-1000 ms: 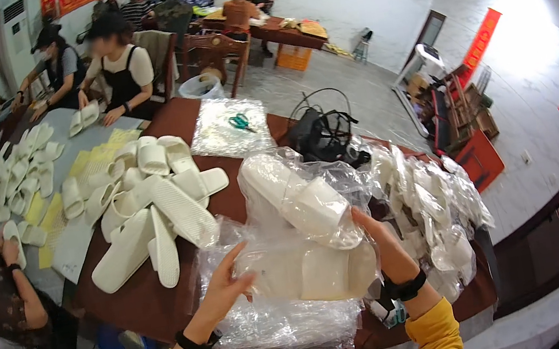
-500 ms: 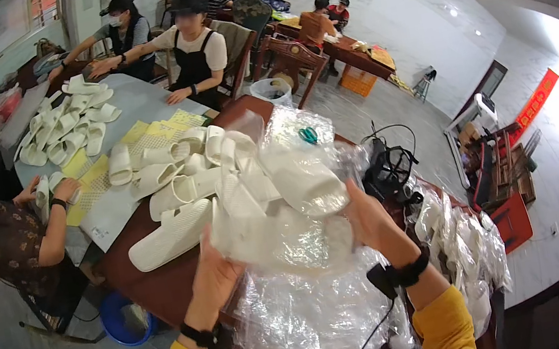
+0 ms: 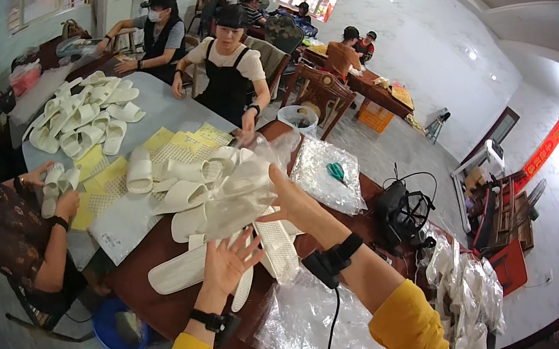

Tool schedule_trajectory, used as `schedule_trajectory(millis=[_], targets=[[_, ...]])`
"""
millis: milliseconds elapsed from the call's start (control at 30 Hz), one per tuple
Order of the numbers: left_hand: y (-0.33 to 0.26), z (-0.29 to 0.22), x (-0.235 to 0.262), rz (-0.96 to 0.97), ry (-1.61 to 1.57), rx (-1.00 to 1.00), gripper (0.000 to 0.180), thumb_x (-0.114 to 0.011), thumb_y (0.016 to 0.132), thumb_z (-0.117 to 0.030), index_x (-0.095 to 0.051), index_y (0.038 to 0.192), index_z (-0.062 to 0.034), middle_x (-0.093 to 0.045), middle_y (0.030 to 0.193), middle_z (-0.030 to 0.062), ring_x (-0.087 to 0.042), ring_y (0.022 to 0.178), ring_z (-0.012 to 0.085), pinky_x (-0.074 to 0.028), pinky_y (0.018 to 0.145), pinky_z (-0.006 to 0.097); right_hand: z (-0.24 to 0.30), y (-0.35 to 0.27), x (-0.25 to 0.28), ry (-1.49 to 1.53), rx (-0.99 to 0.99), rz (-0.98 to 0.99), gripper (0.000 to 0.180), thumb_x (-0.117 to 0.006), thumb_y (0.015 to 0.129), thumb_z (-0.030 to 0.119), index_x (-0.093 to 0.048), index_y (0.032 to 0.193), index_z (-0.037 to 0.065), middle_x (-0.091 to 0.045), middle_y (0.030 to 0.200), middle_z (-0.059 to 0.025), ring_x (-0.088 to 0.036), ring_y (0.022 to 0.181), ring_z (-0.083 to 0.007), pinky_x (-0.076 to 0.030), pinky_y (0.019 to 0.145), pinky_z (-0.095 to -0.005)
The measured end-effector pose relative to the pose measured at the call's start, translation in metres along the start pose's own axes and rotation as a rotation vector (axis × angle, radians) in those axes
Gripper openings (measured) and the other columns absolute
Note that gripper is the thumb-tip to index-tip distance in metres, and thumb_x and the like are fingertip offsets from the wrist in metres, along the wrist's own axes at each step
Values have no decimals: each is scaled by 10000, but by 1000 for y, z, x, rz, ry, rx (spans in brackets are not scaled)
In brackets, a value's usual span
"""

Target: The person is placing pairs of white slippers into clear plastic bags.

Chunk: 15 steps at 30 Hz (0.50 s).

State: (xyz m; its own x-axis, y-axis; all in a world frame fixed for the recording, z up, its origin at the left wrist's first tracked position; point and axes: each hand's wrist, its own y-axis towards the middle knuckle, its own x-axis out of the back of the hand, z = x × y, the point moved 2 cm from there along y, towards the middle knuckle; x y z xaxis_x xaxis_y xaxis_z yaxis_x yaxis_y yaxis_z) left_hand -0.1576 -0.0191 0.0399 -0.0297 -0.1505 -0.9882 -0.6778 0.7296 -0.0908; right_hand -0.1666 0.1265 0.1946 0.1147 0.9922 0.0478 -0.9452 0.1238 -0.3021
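A bagged pair of white slippers (image 3: 233, 208), smeared by motion, is above the slipper pile, just beyond my hands. My left hand (image 3: 229, 263) has its palm up and fingers spread below the bag, holding nothing. My right hand (image 3: 293, 205) is at the bag's right edge, fingers apart; whether its fingertips still touch the plastic is unclear. Loose white slippers (image 3: 183, 194) lie heaped on the table beyond. A textured white sole (image 3: 277, 249) shows between my hands. Closer to me lie flat clear plastic bags (image 3: 314, 339).
Teal-handled scissors (image 3: 336, 172) lie on more clear bags at the right. Bagged slippers (image 3: 465, 291) hang in a bunch at the table's right side, near a black strapped device (image 3: 403, 205). Co-workers sit around the grey table (image 3: 173, 114). A blue bin (image 3: 119, 327) stands at the lower left.
The bagged slippers have moved left and away from me, over the pile. Both my hands have loosened, and my right hand has swung left. The co-worker opposite now reaches toward the pile.
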Motion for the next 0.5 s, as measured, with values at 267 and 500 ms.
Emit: schedule_trajectory(millis=[267,500], targets=[[19,-38,-1,8,43,-256,368,-393,1002,-276,-446,1311,-82,-532,1319,121,-555,1170,302,-502,957,483,16,-13,10,-66,106,-127,813,-329,957,628,-135,1519,74,-230,1520,-223,-402,1301,-373,-481,965,-496],[10,15,14,4,-12,-119,381,-374,965,-392,-448,1274,-183,-436,1407,161,-510,1171,326,-414,995,512,28,-47,0,225,199,114,763,-313,977,586,-74,1530,118,-322,1489,-205,-471,1246,-415,-445,996,-524]])
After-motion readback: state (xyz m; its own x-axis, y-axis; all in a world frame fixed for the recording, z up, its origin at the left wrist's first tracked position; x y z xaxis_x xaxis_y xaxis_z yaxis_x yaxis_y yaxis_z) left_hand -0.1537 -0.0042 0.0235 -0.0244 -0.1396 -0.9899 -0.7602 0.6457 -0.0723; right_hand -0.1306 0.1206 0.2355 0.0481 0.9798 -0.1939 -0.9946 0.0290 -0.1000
